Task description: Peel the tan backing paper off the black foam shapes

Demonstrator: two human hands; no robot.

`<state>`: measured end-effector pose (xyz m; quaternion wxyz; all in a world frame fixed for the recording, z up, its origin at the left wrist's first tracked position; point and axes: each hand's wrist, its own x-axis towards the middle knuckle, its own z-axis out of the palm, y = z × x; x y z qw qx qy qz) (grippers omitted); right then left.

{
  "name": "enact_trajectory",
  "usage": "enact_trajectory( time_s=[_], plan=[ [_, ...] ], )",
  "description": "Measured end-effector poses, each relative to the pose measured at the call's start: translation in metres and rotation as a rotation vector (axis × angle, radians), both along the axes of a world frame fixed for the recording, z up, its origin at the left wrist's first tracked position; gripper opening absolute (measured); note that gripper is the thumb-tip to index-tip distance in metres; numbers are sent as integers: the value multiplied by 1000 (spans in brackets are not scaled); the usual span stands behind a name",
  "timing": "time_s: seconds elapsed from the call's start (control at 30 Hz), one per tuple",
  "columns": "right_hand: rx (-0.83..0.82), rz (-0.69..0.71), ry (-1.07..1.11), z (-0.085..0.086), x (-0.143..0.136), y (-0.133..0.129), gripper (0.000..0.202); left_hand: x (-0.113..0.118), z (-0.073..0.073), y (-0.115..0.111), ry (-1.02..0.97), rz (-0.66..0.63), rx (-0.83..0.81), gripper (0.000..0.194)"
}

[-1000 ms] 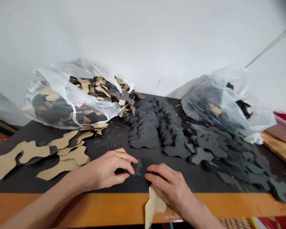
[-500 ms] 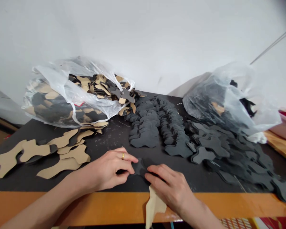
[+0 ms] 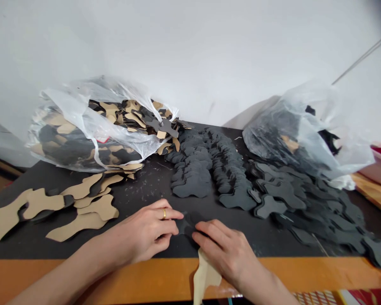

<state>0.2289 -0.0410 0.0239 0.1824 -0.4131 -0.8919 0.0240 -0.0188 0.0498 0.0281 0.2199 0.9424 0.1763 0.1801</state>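
Observation:
My left hand [image 3: 155,231], with a gold ring, has its fingertips at the left edge of a dark piece [image 3: 188,225] lying on the black mat. The fingers of my right hand [image 3: 220,243] are on the same piece's right side. A tan piece [image 3: 205,275] hangs below my right palm, over the orange table edge, held by that hand. Beyond the hands, two overlapping rows of dark grey pieces, a left row [image 3: 192,180] and a right row [image 3: 236,186], run back toward the wall.
Tan pieces [image 3: 79,224] are spread at the left. An open plastic bag [image 3: 63,144] of mixed pieces lies behind them. Heaped dark pieces [image 3: 330,220] cover the right side, before another plastic bag [image 3: 292,131]. A pink container [image 3: 379,169] stands far right.
The hands stay almost where they were around the dark piece. The view has shifted slightly, so the left bag and tan pieces appear a little further left.

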Motion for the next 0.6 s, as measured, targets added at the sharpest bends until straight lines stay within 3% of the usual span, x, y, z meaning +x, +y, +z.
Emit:
enact_trajectory(
  time_s=[0.37, 0.6],
  plan=[
    [-29, 30, -77, 18, -10, 1, 27, -7, 15, 0, 109, -10, -11, 24],
    [-18, 10, -157, 16, -6, -4, 30, -11, 29, 0, 139, 46, 1, 17]
  ],
)
